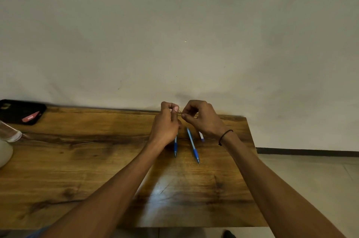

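Observation:
Both my hands are raised just above the far edge of the wooden table [97, 160], fingertips close together. A thin dark strand [180, 111], too small to identify, runs between them. My left hand [166, 123] has its fingers curled and pinches one end. My right hand [202, 119], with a black band on the wrist, pinches the other end between thumb and forefinger. Below the hands lie three blue pens: one [175, 147] partly under my left hand, a full one [193, 146] in the middle, and a third [202, 137] mostly hidden by my right hand.
A black case [17, 110] with a red item [31, 117] on it lies at the table's far left corner. A clear glass [10, 133] and a white rounded object [4, 153] stand at the left edge. The table ends at the right; pale floor [310, 179] lies beyond.

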`<move>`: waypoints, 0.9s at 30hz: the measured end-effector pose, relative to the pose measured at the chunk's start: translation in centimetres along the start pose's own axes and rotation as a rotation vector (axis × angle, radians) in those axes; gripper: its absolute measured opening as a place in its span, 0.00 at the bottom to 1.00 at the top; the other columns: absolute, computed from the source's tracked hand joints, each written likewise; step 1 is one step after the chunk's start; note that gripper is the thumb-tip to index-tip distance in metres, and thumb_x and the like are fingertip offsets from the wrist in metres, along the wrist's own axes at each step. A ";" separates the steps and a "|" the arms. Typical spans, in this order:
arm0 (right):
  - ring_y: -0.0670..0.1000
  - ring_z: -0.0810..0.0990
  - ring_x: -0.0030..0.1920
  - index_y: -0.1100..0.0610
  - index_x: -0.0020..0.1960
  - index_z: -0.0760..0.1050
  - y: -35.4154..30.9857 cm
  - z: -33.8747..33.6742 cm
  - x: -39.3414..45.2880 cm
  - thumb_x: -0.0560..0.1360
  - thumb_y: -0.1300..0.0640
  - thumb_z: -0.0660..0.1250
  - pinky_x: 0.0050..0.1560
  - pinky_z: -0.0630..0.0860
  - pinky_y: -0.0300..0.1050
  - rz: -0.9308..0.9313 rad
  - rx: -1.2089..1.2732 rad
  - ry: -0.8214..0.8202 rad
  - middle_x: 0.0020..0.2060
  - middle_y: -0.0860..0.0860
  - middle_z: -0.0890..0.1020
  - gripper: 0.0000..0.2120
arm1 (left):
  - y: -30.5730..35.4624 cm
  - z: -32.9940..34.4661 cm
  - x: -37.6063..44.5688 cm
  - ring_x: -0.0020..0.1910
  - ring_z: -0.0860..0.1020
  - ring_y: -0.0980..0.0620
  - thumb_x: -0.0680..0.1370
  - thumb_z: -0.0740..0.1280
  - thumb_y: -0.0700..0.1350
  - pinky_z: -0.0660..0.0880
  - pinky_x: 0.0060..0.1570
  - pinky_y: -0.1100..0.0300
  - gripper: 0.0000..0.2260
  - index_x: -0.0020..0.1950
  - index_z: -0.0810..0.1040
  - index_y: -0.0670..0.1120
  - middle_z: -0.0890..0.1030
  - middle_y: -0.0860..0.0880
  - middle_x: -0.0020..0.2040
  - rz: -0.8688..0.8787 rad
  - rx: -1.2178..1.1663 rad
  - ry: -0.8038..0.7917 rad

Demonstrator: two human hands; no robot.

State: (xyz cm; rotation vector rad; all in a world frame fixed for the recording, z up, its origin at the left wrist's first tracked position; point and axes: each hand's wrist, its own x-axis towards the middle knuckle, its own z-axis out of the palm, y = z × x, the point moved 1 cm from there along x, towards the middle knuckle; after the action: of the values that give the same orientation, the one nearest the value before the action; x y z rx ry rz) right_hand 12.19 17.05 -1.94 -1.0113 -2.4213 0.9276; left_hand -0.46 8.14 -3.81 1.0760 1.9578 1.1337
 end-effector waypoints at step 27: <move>0.53 0.84 0.41 0.58 0.42 0.82 2.5 1.6 -1.1 0.75 0.58 0.73 0.44 0.85 0.54 0.395 -0.137 -0.014 0.37 0.51 0.84 0.04 | -2.5 1.8 0.1 0.50 0.79 0.47 0.80 0.70 0.59 0.71 0.42 0.54 0.20 0.62 0.75 0.46 0.82 0.46 0.55 -0.061 0.766 -0.056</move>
State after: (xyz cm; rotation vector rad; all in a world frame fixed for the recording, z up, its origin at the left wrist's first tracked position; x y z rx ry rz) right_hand 13.32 16.88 -4.90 -1.5782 -2.3657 0.8974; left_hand 0.12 8.20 -6.80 1.3763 2.4200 0.2850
